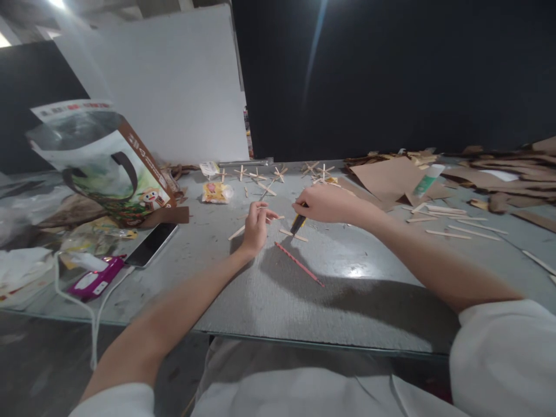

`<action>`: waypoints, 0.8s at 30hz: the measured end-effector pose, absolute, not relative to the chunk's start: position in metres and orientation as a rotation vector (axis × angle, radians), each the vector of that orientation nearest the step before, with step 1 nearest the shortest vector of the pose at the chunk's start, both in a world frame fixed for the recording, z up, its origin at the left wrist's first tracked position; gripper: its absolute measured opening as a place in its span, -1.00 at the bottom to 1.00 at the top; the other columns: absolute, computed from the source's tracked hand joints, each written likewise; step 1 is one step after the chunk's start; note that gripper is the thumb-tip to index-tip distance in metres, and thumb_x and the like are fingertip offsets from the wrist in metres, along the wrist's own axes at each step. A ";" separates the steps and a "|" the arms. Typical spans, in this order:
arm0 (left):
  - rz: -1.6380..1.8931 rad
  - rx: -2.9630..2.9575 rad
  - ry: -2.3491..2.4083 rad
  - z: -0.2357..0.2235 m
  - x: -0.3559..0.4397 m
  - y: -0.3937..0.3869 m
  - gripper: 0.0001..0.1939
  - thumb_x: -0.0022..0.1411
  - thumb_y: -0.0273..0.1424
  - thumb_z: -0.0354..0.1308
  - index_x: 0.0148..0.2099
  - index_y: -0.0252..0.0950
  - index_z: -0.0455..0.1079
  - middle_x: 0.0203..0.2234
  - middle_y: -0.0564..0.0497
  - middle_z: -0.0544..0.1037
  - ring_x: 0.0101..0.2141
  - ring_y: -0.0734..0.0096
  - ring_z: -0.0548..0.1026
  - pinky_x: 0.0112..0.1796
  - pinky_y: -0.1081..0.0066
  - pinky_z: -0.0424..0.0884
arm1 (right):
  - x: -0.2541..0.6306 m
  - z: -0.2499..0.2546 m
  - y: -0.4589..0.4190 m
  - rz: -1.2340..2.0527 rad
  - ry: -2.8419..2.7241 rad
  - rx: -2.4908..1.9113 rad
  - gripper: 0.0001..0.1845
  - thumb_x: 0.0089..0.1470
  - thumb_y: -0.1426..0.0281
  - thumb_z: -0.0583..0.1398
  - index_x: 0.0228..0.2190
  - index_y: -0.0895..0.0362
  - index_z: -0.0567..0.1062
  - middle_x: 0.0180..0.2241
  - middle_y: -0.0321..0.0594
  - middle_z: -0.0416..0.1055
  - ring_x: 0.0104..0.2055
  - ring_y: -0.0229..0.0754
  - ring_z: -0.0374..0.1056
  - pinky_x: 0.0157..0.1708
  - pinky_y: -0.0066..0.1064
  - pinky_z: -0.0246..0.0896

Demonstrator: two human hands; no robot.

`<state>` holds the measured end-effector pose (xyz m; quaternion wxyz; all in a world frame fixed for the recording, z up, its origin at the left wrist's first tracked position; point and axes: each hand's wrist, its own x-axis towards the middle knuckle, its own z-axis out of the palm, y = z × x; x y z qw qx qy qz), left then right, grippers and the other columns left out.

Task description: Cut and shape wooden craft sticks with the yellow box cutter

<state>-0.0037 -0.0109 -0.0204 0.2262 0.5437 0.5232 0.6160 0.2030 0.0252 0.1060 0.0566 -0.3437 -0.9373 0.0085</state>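
Utility knife [298,223] slants down toward a wooden stick [300,237] on the table [243,295], gripped from above by our right hand [328,202], presumably for control; whether our left hand [255,229] holds anything, we cannot tell.

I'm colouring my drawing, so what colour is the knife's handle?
The knife's handle is black and yellow; it shows best in the head view.

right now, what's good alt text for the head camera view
The right hand holds a dark cutter at a thin wooden stick on a gray table, the left hand close by. A pink rod lies nearer the camera, crossed sticks farther off.
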 end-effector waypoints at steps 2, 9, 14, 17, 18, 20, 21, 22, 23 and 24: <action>1.711 1.503 1.438 -0.022 -0.004 -0.010 -0.88 0.50 -0.25 -0.04 -0.05 -0.16 0.23 -0.40 0.01 0.66 -0.27 0.32 0.64 -0.23 0.33 0.49 | 0.204 0.107 0.026 -0.001 -2.813 -1.064 -0.56 0.32 0.35 0.07 -0.61 0.08 0.20 -0.63 -0.25 0.17 -0.55 -0.25 -0.04 -0.43 -0.28 -0.20; 1.732 1.478 1.449 -0.024 -0.005 -0.010 -0.85 0.49 -0.21 0.00 -0.03 -0.16 0.21 -0.41 0.01 0.65 -0.29 0.31 0.63 -0.21 0.30 0.48 | 0.204 0.108 0.029 0.082 -2.786 -1.170 -0.58 0.30 0.38 0.09 -0.61 0.07 0.19 -0.63 -0.26 0.18 -0.55 -0.24 0.01 -0.43 -0.29 -0.17; 1.708 1.483 1.479 -0.024 -0.005 -0.009 -0.81 0.49 -0.16 0.00 -0.04 -0.15 0.21 -0.43 0.03 0.64 -0.30 0.31 0.63 -0.22 0.30 0.49 | 0.203 0.107 0.030 0.128 -2.815 -1.182 -0.60 0.23 0.43 0.11 -0.63 0.07 0.16 -0.64 -0.28 0.15 -0.55 -0.24 0.01 -0.44 -0.29 -0.15; 1.715 1.477 1.492 -0.024 -0.004 -0.009 -0.87 0.48 -0.23 0.00 -0.05 -0.15 0.22 -0.44 0.05 0.64 -0.35 0.33 0.62 -0.22 0.31 0.49 | 0.202 0.108 0.029 0.108 -2.818 -1.180 -0.61 0.22 0.42 0.12 -0.63 0.07 0.21 -0.64 -0.26 0.18 -0.55 -0.23 0.05 -0.45 -0.30 -0.13; 1.719 1.473 1.494 -0.024 -0.005 -0.009 -0.90 0.48 -0.27 0.00 -0.05 -0.16 0.22 -0.44 0.05 0.64 -0.37 0.34 0.61 -0.23 0.31 0.49 | 0.201 0.108 0.028 0.102 -2.816 -1.187 -0.61 0.23 0.42 0.13 -0.63 0.07 0.22 -0.64 -0.25 0.18 -0.55 -0.24 0.05 -0.45 -0.31 -0.13; 1.718 1.462 1.498 -0.024 -0.005 -0.009 -0.94 0.46 -0.36 -0.02 -0.05 -0.16 0.24 -0.45 0.06 0.65 -0.38 0.33 0.60 -0.23 0.32 0.49 | 0.200 0.109 0.027 0.101 -2.812 -1.200 -0.61 0.24 0.42 0.13 -0.63 0.08 0.24 -0.64 -0.26 0.18 -0.55 -0.25 0.04 -0.44 -0.31 -0.13; 1.708 1.463 1.507 -0.025 -0.006 -0.009 -0.93 0.46 -0.40 -0.02 -0.05 -0.16 0.25 -0.46 0.07 0.65 -0.38 0.32 0.61 -0.23 0.31 0.49 | 0.200 0.109 0.026 0.102 -2.812 -1.208 -0.61 0.24 0.43 0.13 -0.63 0.08 0.25 -0.64 -0.27 0.17 -0.55 -0.25 0.03 -0.44 -0.31 -0.13; 1.687 1.478 1.526 -0.025 -0.006 -0.009 -0.90 0.45 -0.43 -0.02 -0.06 -0.17 0.28 -0.46 0.06 0.64 -0.37 0.31 0.61 -0.22 0.30 0.50 | 0.200 0.109 0.025 0.102 -2.811 -1.212 -0.62 0.23 0.43 0.13 -0.63 0.08 0.26 -0.65 -0.28 0.16 -0.56 -0.25 0.01 -0.44 -0.31 -0.13; 1.658 1.517 1.557 -0.025 -0.007 -0.009 -0.89 0.43 -0.45 -0.01 -0.07 -0.17 0.31 -0.45 0.05 0.64 -0.36 0.29 0.62 -0.20 0.29 0.50 | 0.200 0.109 0.024 0.097 -2.809 -1.215 -0.62 0.23 0.44 0.12 -0.62 0.08 0.27 -0.65 -0.29 0.15 -0.56 -0.25 0.00 -0.44 -0.31 -0.13; 1.623 1.584 1.596 -0.025 -0.008 -0.009 -0.88 0.41 -0.48 0.02 -0.10 -0.18 0.36 -0.43 0.03 0.65 -0.32 0.27 0.62 -0.16 0.26 0.51 | 0.200 0.109 0.023 0.092 -2.809 -1.215 -0.63 0.23 0.44 0.12 -0.62 0.08 0.28 -0.65 -0.29 0.14 -0.57 -0.25 -0.02 -0.45 -0.31 -0.13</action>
